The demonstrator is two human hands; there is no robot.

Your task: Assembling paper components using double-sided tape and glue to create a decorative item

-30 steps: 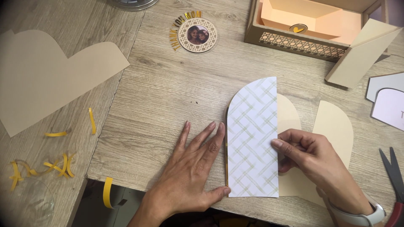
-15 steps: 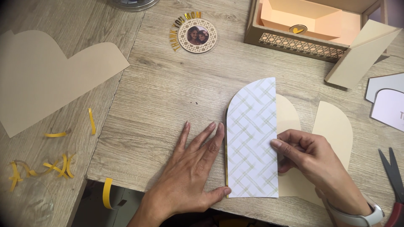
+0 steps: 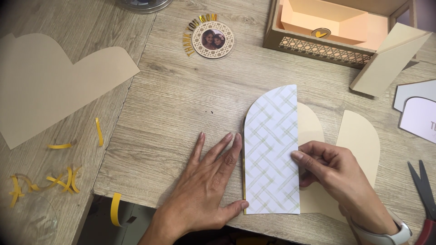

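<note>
Near table edge | left hand (image 3: 206, 181), right hand (image 3: 338, 174) press lattice-patterned arched card (image 3: 271, 149)

The tan arched card (image 3: 359, 145) under the right hand (image 3: 338, 181) is partly covered: its left lobe runs beneath the white half-arch panel with green lattice print (image 3: 271, 149), and its lower edge is lost under that hand's palm.

Right of that hand, the scissors with red handles (image 3: 422, 195) are cut off by the right and bottom edges; only the blades and part of one handle show.

Above them, two pale cards (image 3: 420, 113) run off the right edge.

Far above the left hand (image 3: 206, 186), a clear round container (image 3: 143, 4) is cropped by the top edge, contents indistinct.

Both forearms leave the bottom edge.
</note>
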